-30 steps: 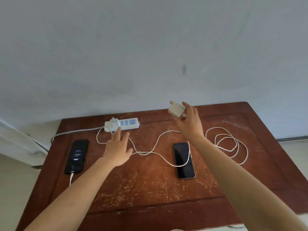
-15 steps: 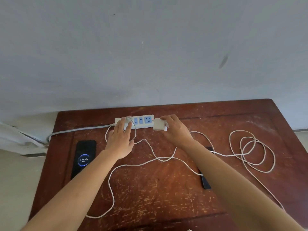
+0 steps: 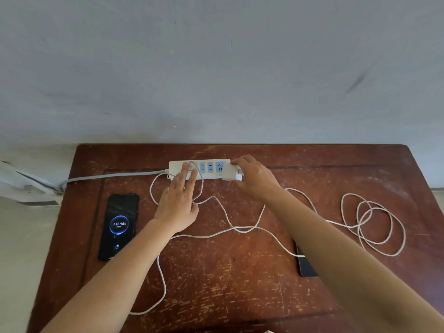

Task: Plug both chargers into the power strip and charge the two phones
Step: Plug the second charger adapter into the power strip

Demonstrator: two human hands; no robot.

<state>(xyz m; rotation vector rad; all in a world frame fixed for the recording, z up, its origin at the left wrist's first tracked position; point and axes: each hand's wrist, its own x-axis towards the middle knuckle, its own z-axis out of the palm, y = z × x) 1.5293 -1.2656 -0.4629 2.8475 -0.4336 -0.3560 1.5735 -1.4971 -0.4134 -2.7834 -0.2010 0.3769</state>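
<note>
A white power strip (image 3: 208,167) with blue sockets lies at the back of the wooden table (image 3: 240,272). My left hand (image 3: 179,203) rests flat on its left end, fingers over the first charger there. My right hand (image 3: 254,177) grips a white charger block (image 3: 231,172) at the strip's right end, over the rightmost socket. The left phone (image 3: 119,226) shows a lit charging screen reading 43.98%. The right phone (image 3: 306,265) is dark and mostly hidden under my right forearm. White cables (image 3: 240,229) trail across the table.
A long white cable lies in loose coils (image 3: 372,222) at the right of the table. The strip's grey lead (image 3: 113,175) runs off the left edge. A grey wall (image 3: 216,68) stands directly behind the table.
My right hand carried the white charger down from mid-air to the strip's right end. My left hand moved forward onto the strip. The view came closer to the table.
</note>
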